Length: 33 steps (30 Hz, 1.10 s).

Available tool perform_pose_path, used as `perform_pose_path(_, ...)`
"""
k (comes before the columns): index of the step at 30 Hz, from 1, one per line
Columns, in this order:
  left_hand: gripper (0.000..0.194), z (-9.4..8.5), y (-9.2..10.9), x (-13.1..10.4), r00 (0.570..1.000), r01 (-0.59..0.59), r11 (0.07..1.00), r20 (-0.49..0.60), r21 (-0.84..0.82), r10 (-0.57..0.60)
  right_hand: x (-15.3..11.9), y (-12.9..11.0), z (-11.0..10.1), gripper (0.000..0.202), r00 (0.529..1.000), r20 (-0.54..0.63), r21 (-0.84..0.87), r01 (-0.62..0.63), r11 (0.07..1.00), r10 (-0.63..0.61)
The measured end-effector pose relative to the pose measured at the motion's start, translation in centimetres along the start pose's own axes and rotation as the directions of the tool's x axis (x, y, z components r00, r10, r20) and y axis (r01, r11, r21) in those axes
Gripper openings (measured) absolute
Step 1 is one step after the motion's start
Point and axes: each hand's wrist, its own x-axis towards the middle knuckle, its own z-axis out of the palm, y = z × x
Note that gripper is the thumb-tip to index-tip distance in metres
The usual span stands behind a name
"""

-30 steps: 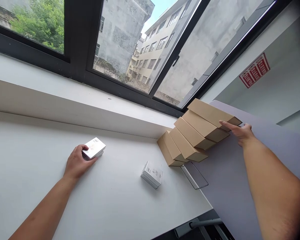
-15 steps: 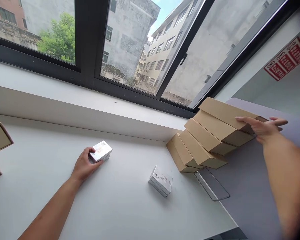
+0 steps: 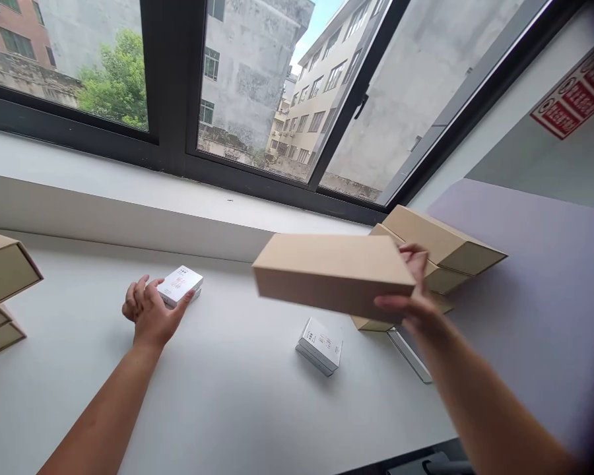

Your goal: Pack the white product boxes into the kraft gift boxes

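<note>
My right hand (image 3: 410,290) grips one end of a long tan cardboard box (image 3: 327,264), thumb along its near side and fingers behind. The box is held above the white table, tilted and slightly blurred. On the left, my left hand (image 3: 154,310) is around a pair of small white printed boxes (image 3: 181,285), one on top of the other. Its thumb lies along their near right side and the index finger at their left edge, with the other fingers spread off to the left. Another stacked pair of white boxes (image 3: 321,346) sits below the tan box, untouched.
More tan boxes (image 3: 440,241) are piled at the right, against a pale lilac panel (image 3: 525,284). A wire metal frame (image 3: 410,356) sticks out under them. Other tan boxes (image 3: 10,270) are stacked at the left edge. A window sill (image 3: 218,204) runs behind the table.
My right hand has taken the top tan box off the right pile and brought it left over the table. The white pair at my left hand has shifted a little left.
</note>
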Motion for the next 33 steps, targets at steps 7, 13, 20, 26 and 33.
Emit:
perform_pose_path(7, 0.082, -5.4, 1.1, -4.8, 0.794, 0.379, 0.769, 0.608, -0.514, 0.015, -12.8, 4.1, 10.2, 0.091, 0.915, 0.344, 0.301, -0.321, 0.898, 0.212)
perform_pose_path(13, 0.077, -7.2, 0.8, -6.7, 0.659, 0.614, 0.701, 0.724, -0.362, -0.203, -17.2, 5.3, 12.0, 0.092, 0.836, 0.491, 0.251, -0.406, 0.879, 0.246)
perform_pose_path(20, 0.059, -6.7, 0.7, -6.4, 0.705, 0.507, 0.851, 0.635, -0.138, -0.317, -19.3, 6.4, 12.7, 0.075, 0.671, 0.436, 0.335, -0.740, 0.583, 0.600)
perform_pose_path(26, 0.056, -7.8, 0.0, -7.8, 0.705, 0.358, 0.928, 0.622, 0.101, -0.340, -18.3, 6.5, 13.1, 0.069, 0.482, 0.391, 0.170, -0.875, 0.454, 0.784)
perform_pose_path(33, 0.059, -8.2, -0.2, -8.3, 0.740, 0.400, 0.916, 0.577, 0.036, -0.346, -17.2, 7.1, 12.6, 0.062, 0.437, 0.460, 0.080, -0.887, 0.454, 0.773)
